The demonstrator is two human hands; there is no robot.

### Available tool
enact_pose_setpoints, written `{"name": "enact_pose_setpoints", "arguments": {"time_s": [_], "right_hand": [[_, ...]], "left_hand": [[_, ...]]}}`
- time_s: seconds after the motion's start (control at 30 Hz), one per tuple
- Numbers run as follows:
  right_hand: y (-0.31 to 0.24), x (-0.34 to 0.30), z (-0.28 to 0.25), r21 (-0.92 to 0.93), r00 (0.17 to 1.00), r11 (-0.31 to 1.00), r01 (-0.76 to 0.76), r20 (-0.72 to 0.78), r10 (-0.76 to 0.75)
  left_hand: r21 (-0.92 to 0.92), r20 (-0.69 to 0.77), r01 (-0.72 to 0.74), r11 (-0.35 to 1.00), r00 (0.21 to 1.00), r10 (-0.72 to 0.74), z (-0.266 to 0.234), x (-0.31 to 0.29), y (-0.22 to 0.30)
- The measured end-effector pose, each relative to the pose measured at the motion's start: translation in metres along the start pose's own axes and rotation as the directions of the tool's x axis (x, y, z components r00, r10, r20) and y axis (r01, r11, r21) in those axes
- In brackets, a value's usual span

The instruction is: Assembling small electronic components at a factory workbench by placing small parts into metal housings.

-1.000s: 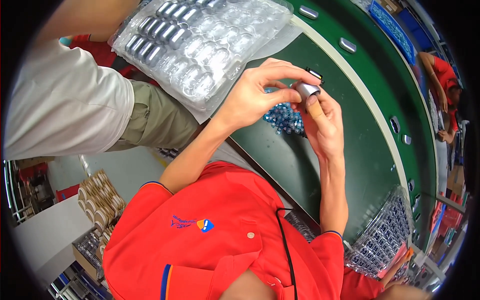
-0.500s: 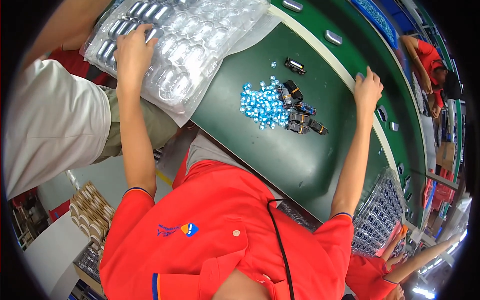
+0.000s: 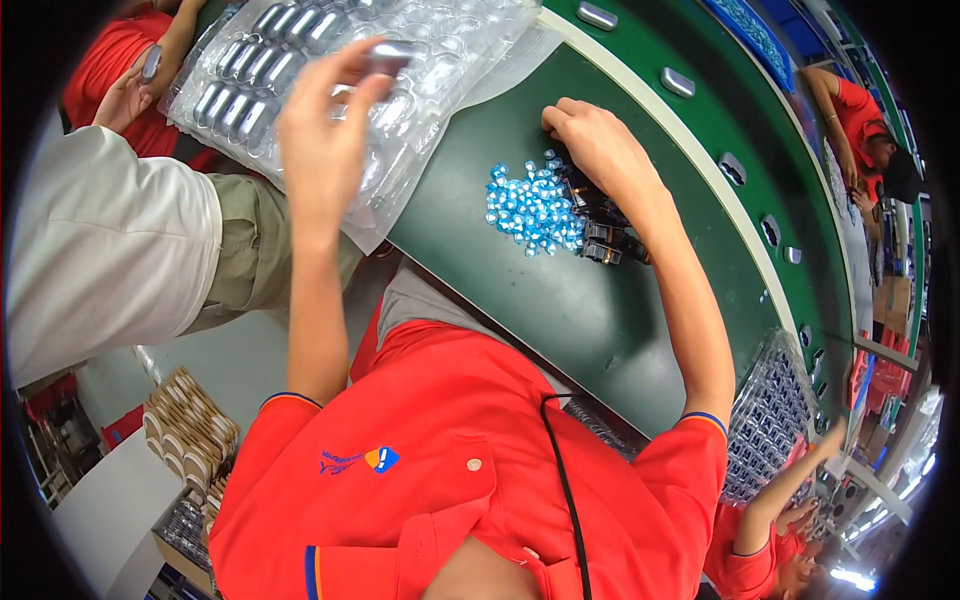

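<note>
Currently, your left hand (image 3: 325, 125) pinches a silver shell (image 3: 397, 49) above the clear tray (image 3: 475, 40), within its edges; slack fingers could drop it. Your right hand (image 3: 600, 142), grip I cannot tell, could by brushing scatter the blue beads (image 3: 532, 208).

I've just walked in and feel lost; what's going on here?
The person's left hand holds a shiny silver, rounded casing over a clear plastic tray partly filled with similar casings. The right hand is over small, black, boxy parts beside a pile of small, shiny blue pieces on the dark green table; I can't tell whether it grips anything.
</note>
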State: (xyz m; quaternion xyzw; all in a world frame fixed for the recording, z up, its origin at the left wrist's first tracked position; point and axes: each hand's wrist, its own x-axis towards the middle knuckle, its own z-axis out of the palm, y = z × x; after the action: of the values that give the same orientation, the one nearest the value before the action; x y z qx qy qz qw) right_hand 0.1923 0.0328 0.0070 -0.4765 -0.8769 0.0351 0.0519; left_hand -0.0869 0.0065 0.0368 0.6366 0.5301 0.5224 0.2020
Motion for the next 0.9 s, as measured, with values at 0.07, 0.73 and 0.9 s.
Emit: {"name": "enact_pose_setpoints", "arguments": {"time_s": [0.07,0.73,0.9], "right_hand": [[-0.001,-0.008,-0.001,0.125,0.999,0.991,-0.049,0.001,0.049],[-0.017,-0.067,-0.033,0.972,0.825,0.233,0.022,-0.149,0.545],[-0.015,-0.071,-0.025,0.859,0.773,0.511,-0.022,-0.31,0.553]], "left_hand": [[-0.252,0.106,0.085,0.964,0.993,-0.059,0.019,-0.016,0.018],[-0.636,0.617,0.613,0.469,0.769,-0.168,0.098,-0.037,0.045],[-0.531,0.683,0.662,0.529,0.704,-0.194,0.106,-0.036,0.049]]}}
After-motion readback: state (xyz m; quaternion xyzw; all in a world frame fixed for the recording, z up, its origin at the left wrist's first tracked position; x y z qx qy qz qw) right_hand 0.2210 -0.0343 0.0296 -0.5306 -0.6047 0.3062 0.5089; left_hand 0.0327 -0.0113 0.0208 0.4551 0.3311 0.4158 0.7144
